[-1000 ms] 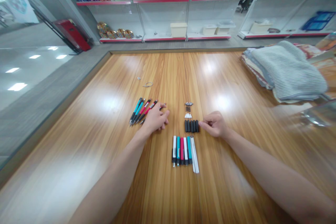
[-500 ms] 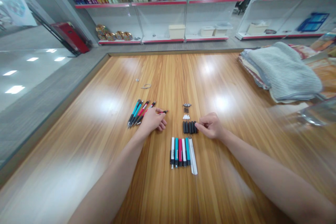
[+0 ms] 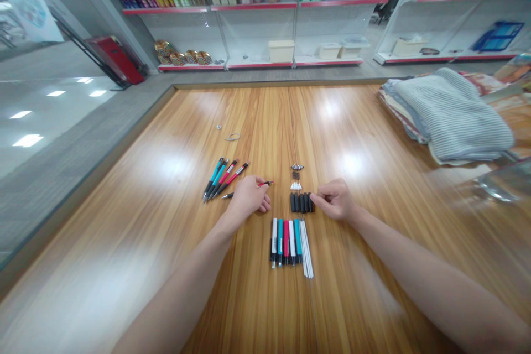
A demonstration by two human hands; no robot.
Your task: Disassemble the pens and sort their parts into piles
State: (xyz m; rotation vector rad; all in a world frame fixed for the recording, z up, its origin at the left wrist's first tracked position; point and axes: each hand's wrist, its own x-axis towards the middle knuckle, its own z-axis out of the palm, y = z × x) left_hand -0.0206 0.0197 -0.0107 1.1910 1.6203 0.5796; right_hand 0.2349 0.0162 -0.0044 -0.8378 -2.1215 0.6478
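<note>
On the wooden table, my left hand lies over a red-and-black pen, with the pen's end showing on the far side of my fingers and its dark tip on the other side of my palm. Just left of that hand is a fan of teal and red pens. My right hand has its fingertips pinched against the end of a row of black rubber pen grips. White pen parts and a small metal piece lie beyond, with a row of pen barrels and white refills nearer me.
A small ring and a thin loop lie further along the table. A folded striped blanket sits on a stack at the right, beside a clear glass object. Stocked shelves stand behind the table.
My left hand has shifted slightly, and more of the pen's far end now shows past my fingers. My right hand stays at the end of the grip row.
</note>
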